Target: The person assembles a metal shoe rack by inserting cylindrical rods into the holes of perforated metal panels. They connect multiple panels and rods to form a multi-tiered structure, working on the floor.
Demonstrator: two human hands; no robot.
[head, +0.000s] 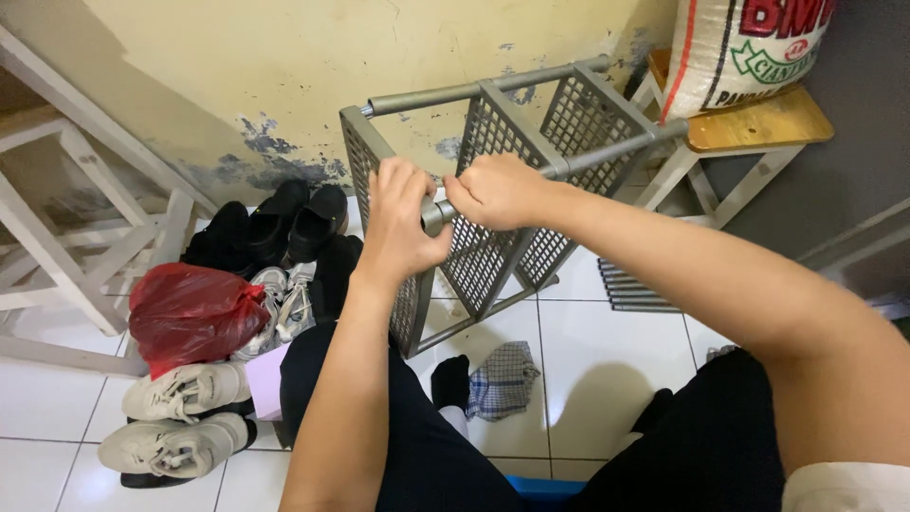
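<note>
Both grips closed on near round grey metal tube (438, 214) of grey perforated-panel metal rack (493, 190): left hand (398, 223) at end panel, right hand (498, 190) just beside. Rack tipped on white tiled floor (588, 341). Three panels already on tubes; loose grey slatted piece (635, 289) not yet fitted.

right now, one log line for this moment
left hand: grips rod | right hand: on rod | item: grey mesh rack | floor: shoes

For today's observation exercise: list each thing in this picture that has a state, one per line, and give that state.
Grey rack: tipped on its side, held.
Left hand: closed on the rack's tube.
Right hand: gripping the same tube.
Red bag: full, closed.
Checked cloth: crumpled on the floor.
White sneakers: laced, lying sideways.
</note>
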